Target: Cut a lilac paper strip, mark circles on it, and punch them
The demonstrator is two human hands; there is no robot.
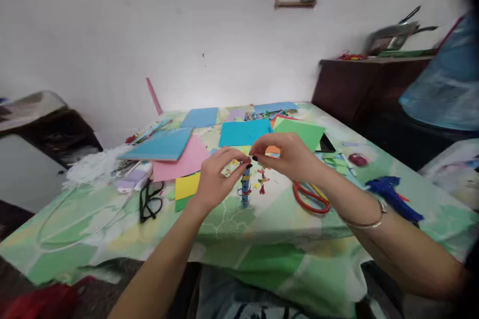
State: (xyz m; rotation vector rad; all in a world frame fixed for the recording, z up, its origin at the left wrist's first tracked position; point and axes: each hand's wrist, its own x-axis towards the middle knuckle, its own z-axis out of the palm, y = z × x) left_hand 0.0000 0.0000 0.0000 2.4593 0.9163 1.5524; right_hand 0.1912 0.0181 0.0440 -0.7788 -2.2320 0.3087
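Observation:
In the head view, a narrow blue rolled strip (245, 193) with bands of small red, yellow and dark pieces stands upright above the tablecloth. My left hand (220, 175) pinches its top end between thumb and fingertips. Close by, my right hand (286, 154) has its thumb and index finger pressed together, almost touching the left fingertips. What the right fingers hold is too small to make out. Just below them is a little cluster of red and coloured bits (262, 181); whether it hangs or lies on the cloth, I cannot tell.
Around the hands lie blue (243, 133), green (301, 132), pink (187, 159) and yellow (187, 185) sheets. Red-handled scissors (311, 199) and a blue glue gun (391, 194) are at right, with black glasses (150, 202) and white cord (95, 167) at left.

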